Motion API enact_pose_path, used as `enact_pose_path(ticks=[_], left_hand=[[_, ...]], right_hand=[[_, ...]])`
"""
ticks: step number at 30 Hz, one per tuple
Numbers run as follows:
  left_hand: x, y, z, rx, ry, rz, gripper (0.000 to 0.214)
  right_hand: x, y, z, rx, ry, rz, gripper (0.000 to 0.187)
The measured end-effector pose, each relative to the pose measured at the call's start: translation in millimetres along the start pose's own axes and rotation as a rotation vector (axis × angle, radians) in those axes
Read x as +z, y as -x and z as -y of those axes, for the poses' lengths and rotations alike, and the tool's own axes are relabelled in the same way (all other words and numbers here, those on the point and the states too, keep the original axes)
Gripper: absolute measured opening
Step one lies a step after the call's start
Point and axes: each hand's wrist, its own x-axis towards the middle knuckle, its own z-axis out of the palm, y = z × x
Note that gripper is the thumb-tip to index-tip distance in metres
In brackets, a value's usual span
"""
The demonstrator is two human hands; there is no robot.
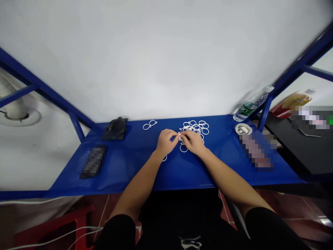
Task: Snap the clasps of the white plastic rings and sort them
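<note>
My left hand (pixel 167 140) and my right hand (pixel 194 140) meet over the middle of the blue table (pixel 125 170). Both are closed, thumbs and forefingers pinched on a small white ring piece (pixel 179 136) between them, mostly covered by the fingers. Behind and partly under my right hand lies a pile of white plastic rings (pixel 205 131). One ring (pixel 183 148) rests just in front of the fingertips. Another ring (pixel 164 158) shows partly beside my left wrist. Farther left, two linked rings (pixel 150 125) lie near the wall.
A black object (pixel 116 127) sits at the back left, with a blurred dark item (pixel 94 161) in front. At right stand a water bottle (pixel 252 104), a coiled white cable (pixel 243 129) and a blurred flat item (pixel 256 151). Blue frame bars (pixel 76 126) flank the table; a red stool (pixel 75 222) is below left.
</note>
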Motion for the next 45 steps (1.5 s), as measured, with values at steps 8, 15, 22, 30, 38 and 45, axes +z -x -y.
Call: enact_pose_path(ticks=[8, 15, 22, 30, 38, 45], left_hand=[[-59.7, -4.8, 25.6, -0.264, 0.093, 0.59, 0.032], [-70.4, 1.5, 53.1, -0.456, -0.028, 0.893, 0.036], [-53.1, -3.3, 48.3, -0.362, -0.168, 0.703, 0.015], [-28.5, -4.3, 14.7, -0.415, -0.1, 0.236, 0.013], [-15.4, 0.3, 5.0, -0.412, -0.098, 0.207, 0.014], [-6.8, 4.1, 8.8, -0.253, 0.001, 0.019, 0.014]], right_hand=[[-30.9, -13.0, -19.9, 0.186, 0.192, 0.031, 0.019], [-34.8, -16.4, -30.2, 0.29, 0.207, 0.052, 0.025], [-15.5, -5.5, -5.0, 0.014, 0.026, 0.161, 0.018], [6.8, 5.1, 5.9, -0.105, -0.088, 0.175, 0.032], [4.3, 4.8, 5.9, -0.155, -0.084, 0.143, 0.027], [5.9, 4.7, 1.4, -0.125, -0.098, 0.016, 0.033]])
